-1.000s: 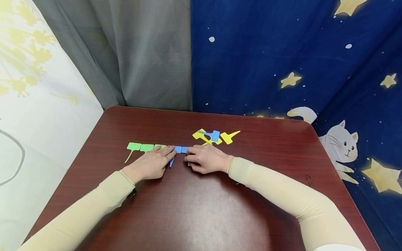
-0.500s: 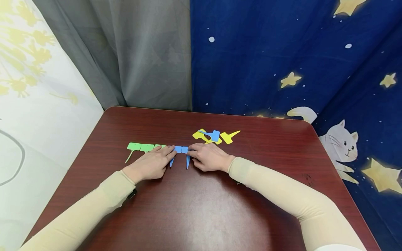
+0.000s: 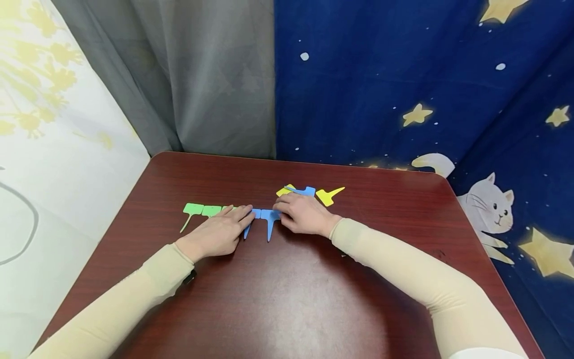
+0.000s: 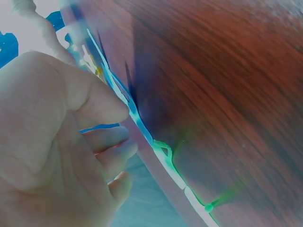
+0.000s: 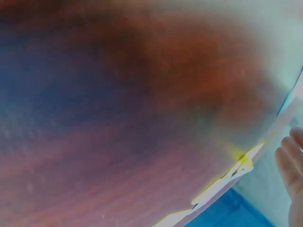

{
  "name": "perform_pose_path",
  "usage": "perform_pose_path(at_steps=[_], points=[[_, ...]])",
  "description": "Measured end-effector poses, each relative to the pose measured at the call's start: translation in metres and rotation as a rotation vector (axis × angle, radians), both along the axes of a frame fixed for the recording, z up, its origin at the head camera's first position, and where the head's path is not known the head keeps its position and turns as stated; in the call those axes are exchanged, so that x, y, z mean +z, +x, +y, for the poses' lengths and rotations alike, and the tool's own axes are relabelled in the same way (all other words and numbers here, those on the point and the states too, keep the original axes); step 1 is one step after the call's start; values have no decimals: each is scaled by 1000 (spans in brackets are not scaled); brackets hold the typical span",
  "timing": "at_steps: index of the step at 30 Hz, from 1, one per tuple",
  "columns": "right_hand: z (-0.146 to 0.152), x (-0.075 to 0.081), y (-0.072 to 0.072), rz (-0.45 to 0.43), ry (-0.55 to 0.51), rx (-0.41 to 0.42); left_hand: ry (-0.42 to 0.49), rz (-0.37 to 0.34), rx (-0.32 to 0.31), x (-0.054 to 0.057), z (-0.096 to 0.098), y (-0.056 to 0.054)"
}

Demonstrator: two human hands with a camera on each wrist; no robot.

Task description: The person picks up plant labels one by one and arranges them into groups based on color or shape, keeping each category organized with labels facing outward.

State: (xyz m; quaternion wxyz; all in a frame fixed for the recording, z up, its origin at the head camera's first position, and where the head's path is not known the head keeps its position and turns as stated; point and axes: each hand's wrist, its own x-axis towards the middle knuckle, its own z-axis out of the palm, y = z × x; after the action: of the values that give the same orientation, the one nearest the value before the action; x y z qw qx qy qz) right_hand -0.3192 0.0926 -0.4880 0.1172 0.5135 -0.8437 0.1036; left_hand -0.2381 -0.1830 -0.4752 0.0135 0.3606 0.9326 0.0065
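The left hand [image 3: 218, 232] is resting straight fingers on green tags [image 3: 193, 209] and blue tags [image 3: 270, 216] lying row-wise on the bench [image 3: 278, 304]. The right hand [image 3: 306, 214] is adjoining the row's right end, its grip remaining indiscernible.

Both my arms are covered to the wrist by close-fitting, pale cream sleeves of smooth, thin fabric, the left sleeve [image 3: 112, 309] and the right sleeve [image 3: 394, 259], the latter creasing into fine folds at the elbow. Each has a faintly greenish patch near the cuff, and a small black piece [image 3: 190, 277] shows at my left cuff [image 3: 183, 254]. A white garment edge [image 3: 489, 354] shows on my right upper arm, while my left hand [image 3: 218, 232] and right hand [image 3: 306, 214] are bare.
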Motion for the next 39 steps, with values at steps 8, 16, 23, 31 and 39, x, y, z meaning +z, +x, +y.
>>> perform_pose_path(at_steps=[8,16,23,31,39], points=[[14,8,-30,-26,-53,-177,23,-3,-26,6,11,-3],[22,7,-51,-169,-69,-340,35,-113,-12,7,23,-6],[14,1,-62,-230,-56,-403,38,-140,-27,6,34,-10],[3,-4,-66,-255,-33,-458,-1,-114,-47,-2,40,-13],[1,-10,-64,-208,-42,-473,-15,-123,-49,-4,43,-14]])
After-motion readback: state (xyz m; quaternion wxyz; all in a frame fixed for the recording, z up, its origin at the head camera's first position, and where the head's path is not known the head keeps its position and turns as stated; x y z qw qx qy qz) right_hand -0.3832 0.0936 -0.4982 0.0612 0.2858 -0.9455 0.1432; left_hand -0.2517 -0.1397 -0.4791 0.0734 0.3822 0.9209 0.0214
